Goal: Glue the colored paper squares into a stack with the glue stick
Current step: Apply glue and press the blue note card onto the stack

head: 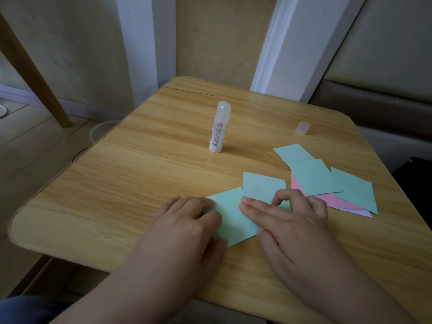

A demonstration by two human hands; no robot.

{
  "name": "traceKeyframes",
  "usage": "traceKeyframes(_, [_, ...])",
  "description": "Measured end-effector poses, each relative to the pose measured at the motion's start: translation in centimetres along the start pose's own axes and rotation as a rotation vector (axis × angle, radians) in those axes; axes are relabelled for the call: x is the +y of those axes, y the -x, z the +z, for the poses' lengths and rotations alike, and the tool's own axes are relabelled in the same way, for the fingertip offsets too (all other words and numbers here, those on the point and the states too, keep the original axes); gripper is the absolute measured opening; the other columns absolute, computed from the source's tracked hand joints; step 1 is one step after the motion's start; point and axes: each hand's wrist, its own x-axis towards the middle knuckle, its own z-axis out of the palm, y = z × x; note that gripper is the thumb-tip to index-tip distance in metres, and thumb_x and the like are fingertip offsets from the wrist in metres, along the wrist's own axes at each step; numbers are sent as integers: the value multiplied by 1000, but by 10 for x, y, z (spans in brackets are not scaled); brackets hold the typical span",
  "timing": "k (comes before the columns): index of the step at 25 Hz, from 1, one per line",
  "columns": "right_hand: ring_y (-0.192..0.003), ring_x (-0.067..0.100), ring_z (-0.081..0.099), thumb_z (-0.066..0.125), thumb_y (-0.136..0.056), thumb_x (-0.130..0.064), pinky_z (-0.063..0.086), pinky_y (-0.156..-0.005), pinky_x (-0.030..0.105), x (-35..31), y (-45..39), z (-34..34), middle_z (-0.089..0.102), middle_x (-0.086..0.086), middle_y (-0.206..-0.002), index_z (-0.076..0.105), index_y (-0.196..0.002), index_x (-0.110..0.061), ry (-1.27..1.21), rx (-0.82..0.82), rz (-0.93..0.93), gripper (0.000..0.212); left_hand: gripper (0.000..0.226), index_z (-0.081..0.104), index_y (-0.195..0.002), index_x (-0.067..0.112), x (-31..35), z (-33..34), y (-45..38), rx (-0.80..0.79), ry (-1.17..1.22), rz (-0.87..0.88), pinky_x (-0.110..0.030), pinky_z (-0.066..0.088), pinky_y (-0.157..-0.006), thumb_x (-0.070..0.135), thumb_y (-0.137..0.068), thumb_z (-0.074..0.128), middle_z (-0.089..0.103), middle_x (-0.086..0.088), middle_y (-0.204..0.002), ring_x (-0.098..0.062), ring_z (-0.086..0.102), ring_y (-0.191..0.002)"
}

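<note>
A green paper square [230, 216] lies near the table's front edge, with a second green square [261, 184] overlapping its far right corner. My left hand [189, 220] rests on the near square's left edge with its fingers bent over it. My right hand [287, 216] lies flat across both squares, its straight fingers pressing down and the index finger bent. A white glue stick [219, 127] stands upright in the middle of the table, apart from both hands. Its clear cap [303, 127] lies far right.
A loose pile of green [313, 176], pink [327, 198] and pale lilac squares [361, 213] lies right of my right hand. The wooden table [131, 178] has rounded corners. A wooden leg [35, 73] slants at the left; a padded bench [378, 108] stands to the right.
</note>
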Motion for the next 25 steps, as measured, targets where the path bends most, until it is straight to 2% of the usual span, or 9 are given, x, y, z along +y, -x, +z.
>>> traceKeyframes(4, [-99, 5, 40, 39, -82, -28, 21, -86, 30, -7, 10, 3, 56, -31, -124, 63, -117, -36, -96, -24, -113, 43, 38, 68, -82, 13, -2, -1, 0, 11, 14, -36, -30, 39, -80, 44, -71, 49, 70, -1, -91, -21, 68, -81])
traceKeyframes(8, [-97, 0, 35, 35, -84, -30, 13, -92, 20, 14, 11, -4, 55, -34, -120, 64, -117, -38, -81, -4, 27, 45, 38, 67, -81, 16, -3, -2, 1, -13, 40, -60, -26, 38, -81, 47, -70, 49, 68, 4, -93, -17, 64, -83])
traceKeyframes(10, [-100, 1, 36, 35, -85, -30, 16, -91, 25, 10, 11, -4, 57, -31, -122, 63, -118, -37, -89, -6, 13, 45, 37, 67, -79, 17, -3, -2, 0, -18, 56, -63, -23, 41, -80, 48, -69, 49, 68, 5, -92, -15, 63, -83])
traceKeyframes(13, [-103, 5, 39, 39, -84, -28, 20, -88, 29, -8, 17, 2, 56, -30, -125, 63, -119, -35, -113, -29, -105, 43, 38, 68, -79, 15, -4, -2, -1, -26, 82, -55, -28, 52, -79, 47, -69, 51, 69, 3, -91, -18, 66, -82])
traceKeyframes(17, [-101, 1, 36, 34, -85, -30, 14, -93, 22, 8, 23, -5, 53, -36, -122, 62, -119, -41, -105, -30, 21, 46, 39, 68, -79, 17, -2, -5, -2, -53, 55, -60, -25, 49, -80, 48, -68, 48, 69, 4, -90, -19, 67, -79])
traceKeyframes(19, [-100, 1, 36, 33, -85, -30, 13, -93, 21, 11, 24, -7, 55, -35, -121, 64, -117, -40, -94, -7, 64, 46, 39, 68, -78, 17, -2, -7, -1, -66, 43, -67, -28, 49, -81, 48, -69, 46, 68, 5, -89, -19, 67, -79])
traceKeyframes(21, [-100, 3, 37, 35, -84, -29, 18, -88, 28, -1, 25, -4, 57, -31, -121, 65, -117, -36, -80, 11, 23, 45, 39, 69, -80, 17, -2, -7, -1, -75, 57, -68, -26, 48, -83, 47, -69, 47, 69, 4, -90, -20, 67, -80])
traceKeyframes(23, [-100, 4, 39, 37, -83, -28, 20, -85, 29, -12, 27, 0, 57, -31, -123, 64, -118, -35, -105, -5, -33, 45, 38, 69, -81, 15, -3, -7, -1, -78, 87, -70, -25, 43, -84, 44, -69, 48, 69, 3, -92, -20, 67, -82])
traceKeyframes(25, [-100, 3, 39, 36, -84, -29, 18, -90, 27, -9, 31, -1, 56, -32, -122, 65, -117, -38, -108, -10, -1, 45, 39, 70, -81, 16, -5, -8, -1, -90, 104, -79, -23, 45, -83, 45, -68, 47, 69, 4, -92, -19, 67, -82])
